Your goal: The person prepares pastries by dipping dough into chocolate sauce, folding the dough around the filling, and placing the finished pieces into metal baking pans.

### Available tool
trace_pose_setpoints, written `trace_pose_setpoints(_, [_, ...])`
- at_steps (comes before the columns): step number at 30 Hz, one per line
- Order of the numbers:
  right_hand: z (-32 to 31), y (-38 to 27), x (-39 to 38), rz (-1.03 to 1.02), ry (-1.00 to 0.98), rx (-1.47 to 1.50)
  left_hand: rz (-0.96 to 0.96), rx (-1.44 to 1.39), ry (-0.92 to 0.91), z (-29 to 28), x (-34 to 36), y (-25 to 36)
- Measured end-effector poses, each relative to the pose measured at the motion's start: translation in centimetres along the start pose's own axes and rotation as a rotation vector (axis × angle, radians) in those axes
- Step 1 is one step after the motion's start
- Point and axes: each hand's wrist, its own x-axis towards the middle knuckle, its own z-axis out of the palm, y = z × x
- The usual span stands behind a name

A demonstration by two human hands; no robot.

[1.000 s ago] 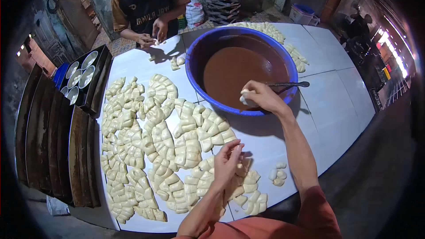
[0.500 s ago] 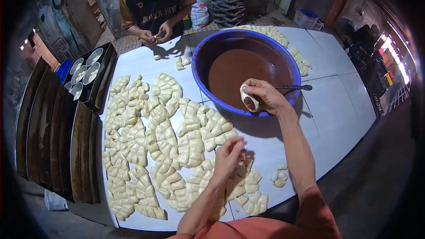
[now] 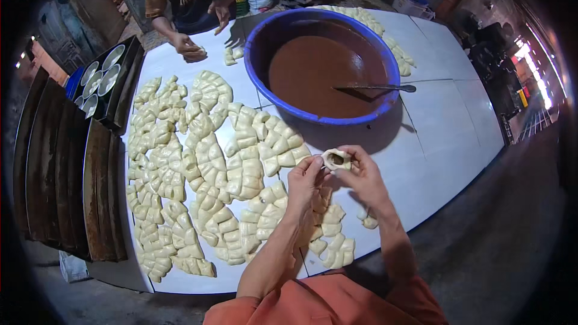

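Observation:
Over the near part of the table, a piece of white dough (image 3: 328, 157) with brown filling in its opening is between my two hands. My right hand (image 3: 366, 179) grips it from the right, fingers curled round its edge. At its left edge my left hand (image 3: 304, 180) pinches the dough rim. Beyond them stands a blue tub (image 3: 325, 120) of brown paste (image 3: 313, 78). A flat tool with a dark handle (image 3: 408, 88) lies across the tub's right rim, its blade over the paste.
Rows of shaped dough pieces (image 3: 208, 162) cover the table's left half. Small dough lumps (image 3: 368, 219) lie beside my right forearm. Dark metal trays (image 3: 66, 186) and a box of round tins (image 3: 108, 79) stand at left. Across the table, a person's hand (image 3: 189, 48) handles dough.
My right hand has come back from over the tub with the filled dough and met my left hand. The view has shifted. The other person's hands have moved apart.

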Motion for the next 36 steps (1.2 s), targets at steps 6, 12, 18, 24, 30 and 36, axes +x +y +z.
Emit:
trace_pose_setpoints(6, [1.1,1.0,-2.6,-0.247,0.242,-0.443,0.133,0.279,-0.024,1.0,-1.1,-1.0])
trace_pose_setpoints(12, [0.4,1.2,-3.2,-0.029,0.264,-0.167,0.163,0.381,-0.174,2.2,-1.3,0.6])
trace_pose_setpoints(18, [-1.5,0.9,-5.3,0.004,-0.056,0.262,-0.12,0.468,-0.206,2.6,-1.2,3.7])
trace_pose_setpoints(24, [-1.7,3.5,-5.4,-0.29,0.256,-0.135,-0.077,0.427,-0.328,2.9,-2.1,1.0])
trace_pose_setpoints(30, [-0.2,3.6,-5.5,-0.442,0.604,-0.263,-0.051,0.467,-0.385,3.8,-2.6,-0.5])
trace_pose_setpoints(36, [-3.6,3.6,-7.4,-0.182,0.537,-0.478,-0.029,0.724,-0.46,5.2,-3.3,-1.4])
